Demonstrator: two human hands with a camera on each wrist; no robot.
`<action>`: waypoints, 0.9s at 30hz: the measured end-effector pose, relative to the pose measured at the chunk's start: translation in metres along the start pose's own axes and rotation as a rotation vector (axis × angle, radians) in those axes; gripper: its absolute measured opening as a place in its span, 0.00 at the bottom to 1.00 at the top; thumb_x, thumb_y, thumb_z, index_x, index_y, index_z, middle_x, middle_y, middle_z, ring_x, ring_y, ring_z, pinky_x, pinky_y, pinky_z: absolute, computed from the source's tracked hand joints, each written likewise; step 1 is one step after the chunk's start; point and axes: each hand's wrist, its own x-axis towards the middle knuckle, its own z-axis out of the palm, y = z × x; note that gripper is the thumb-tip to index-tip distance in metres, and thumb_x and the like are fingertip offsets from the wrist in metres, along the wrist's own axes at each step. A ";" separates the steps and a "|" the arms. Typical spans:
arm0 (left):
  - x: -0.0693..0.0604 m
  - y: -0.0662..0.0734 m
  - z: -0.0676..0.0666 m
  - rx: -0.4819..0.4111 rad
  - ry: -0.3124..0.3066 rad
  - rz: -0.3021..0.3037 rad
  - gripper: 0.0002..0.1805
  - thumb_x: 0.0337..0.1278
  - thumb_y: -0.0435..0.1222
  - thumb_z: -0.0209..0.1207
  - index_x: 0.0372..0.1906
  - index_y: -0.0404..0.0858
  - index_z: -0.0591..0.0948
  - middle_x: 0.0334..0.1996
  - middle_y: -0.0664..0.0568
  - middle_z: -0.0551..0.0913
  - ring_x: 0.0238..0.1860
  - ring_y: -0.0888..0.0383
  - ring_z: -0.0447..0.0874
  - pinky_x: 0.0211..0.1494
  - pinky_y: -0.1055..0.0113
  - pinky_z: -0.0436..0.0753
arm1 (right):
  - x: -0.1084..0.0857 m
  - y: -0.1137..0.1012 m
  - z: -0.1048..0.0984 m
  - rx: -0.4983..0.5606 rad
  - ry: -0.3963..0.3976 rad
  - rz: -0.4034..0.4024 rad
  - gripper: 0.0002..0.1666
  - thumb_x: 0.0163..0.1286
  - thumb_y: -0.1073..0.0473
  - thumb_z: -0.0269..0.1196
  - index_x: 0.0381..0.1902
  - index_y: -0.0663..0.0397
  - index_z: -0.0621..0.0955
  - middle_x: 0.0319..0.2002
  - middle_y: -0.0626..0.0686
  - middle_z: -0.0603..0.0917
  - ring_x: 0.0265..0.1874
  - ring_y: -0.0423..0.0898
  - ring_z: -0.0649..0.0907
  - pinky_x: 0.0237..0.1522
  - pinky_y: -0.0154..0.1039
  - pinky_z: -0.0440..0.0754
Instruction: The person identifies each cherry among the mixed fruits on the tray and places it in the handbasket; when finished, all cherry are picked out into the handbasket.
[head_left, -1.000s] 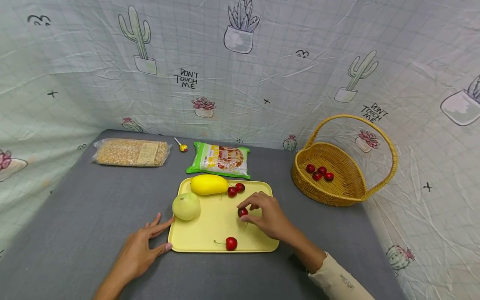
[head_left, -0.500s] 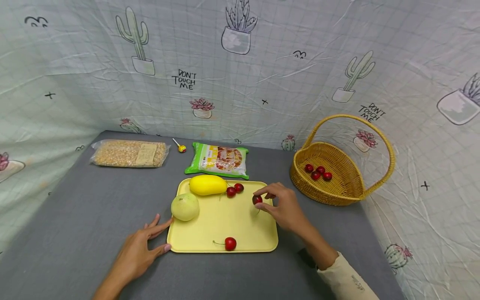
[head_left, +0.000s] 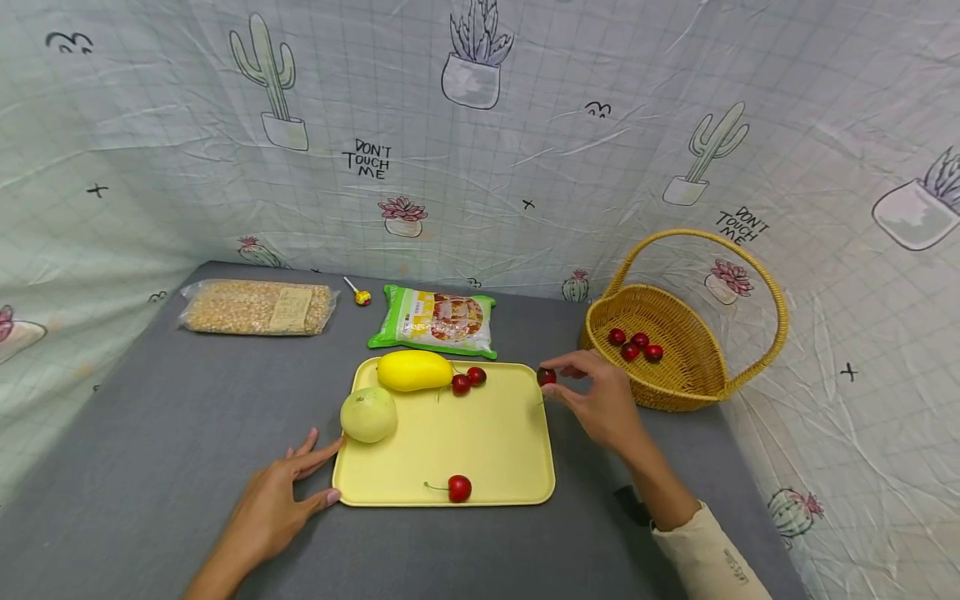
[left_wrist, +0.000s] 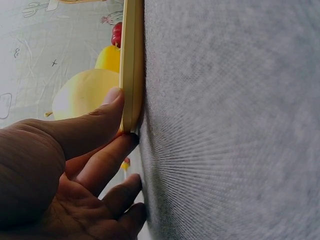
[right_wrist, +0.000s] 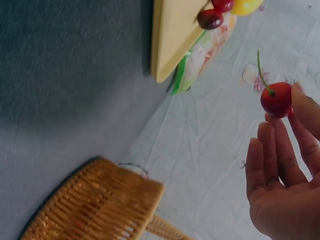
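Observation:
Between thumb and fingertips my right hand (head_left: pixel 600 402) pinches a dark red cherry (head_left: pixel 546 377) above the yellow tray's (head_left: pixel 480 433) far right corner; the right wrist view shows this cherry (right_wrist: pixel 276 99) with its green stem free. My left hand (head_left: pixel 276 500) touches the tray's left edge with thumb and fingers, the fingers extended. On the tray lie a yellow mango-like fruit (head_left: pixel 414 370), a round pale green fruit (head_left: pixel 368 414), two cherries (head_left: pixel 461 384) beside the yellow fruit, and one cherry (head_left: pixel 459 488) near the front edge. Several cherries (head_left: pixel 631 351) lie in the wicker basket (head_left: pixel 678 396).
Behind the tray lies a green and white food packet (head_left: pixel 435 321). A lollipop (head_left: pixel 362 297) and a clear bag of yellow kernels (head_left: pixel 247 307) are at the back left. The basket's tall handle (head_left: pixel 780 308) arches up at the right, near the patterned cloth.
My right hand has carried the pinched cherry from over the middle of the tray to its far right corner, closer to the basket. My left hand has stayed at the tray's edge.

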 end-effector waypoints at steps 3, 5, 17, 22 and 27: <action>0.000 0.000 0.000 -0.001 -0.002 0.000 0.42 0.51 0.37 0.80 0.74 0.49 0.79 0.78 0.31 0.66 0.75 0.22 0.64 0.74 0.25 0.68 | 0.000 0.003 -0.005 -0.016 0.004 0.031 0.19 0.60 0.59 0.81 0.50 0.43 0.92 0.44 0.46 0.91 0.43 0.47 0.87 0.48 0.42 0.87; 0.000 0.000 0.000 0.000 0.001 0.003 0.42 0.51 0.37 0.80 0.74 0.49 0.79 0.77 0.31 0.66 0.75 0.22 0.64 0.73 0.25 0.68 | 0.001 0.005 -0.009 -0.023 0.013 0.037 0.20 0.60 0.59 0.81 0.51 0.43 0.92 0.44 0.46 0.90 0.44 0.45 0.86 0.48 0.37 0.86; 0.002 -0.003 0.001 -0.001 -0.009 -0.004 0.42 0.50 0.38 0.80 0.75 0.49 0.79 0.77 0.31 0.65 0.76 0.22 0.63 0.74 0.25 0.67 | 0.007 0.027 -0.034 -0.055 0.119 0.014 0.20 0.58 0.63 0.81 0.50 0.49 0.92 0.42 0.51 0.91 0.40 0.50 0.87 0.45 0.34 0.85; 0.002 -0.003 0.000 -0.006 -0.006 0.002 0.42 0.50 0.38 0.80 0.75 0.49 0.79 0.77 0.31 0.66 0.76 0.23 0.64 0.74 0.26 0.67 | 0.008 0.037 -0.042 -0.082 0.131 0.054 0.18 0.61 0.64 0.79 0.50 0.50 0.92 0.45 0.54 0.91 0.42 0.48 0.87 0.46 0.29 0.82; 0.001 -0.003 0.001 -0.009 -0.002 0.009 0.42 0.50 0.37 0.80 0.75 0.49 0.79 0.77 0.31 0.66 0.75 0.23 0.64 0.74 0.26 0.68 | 0.010 0.048 -0.050 -0.117 0.174 0.049 0.19 0.59 0.66 0.80 0.49 0.52 0.92 0.43 0.55 0.92 0.38 0.44 0.85 0.41 0.17 0.76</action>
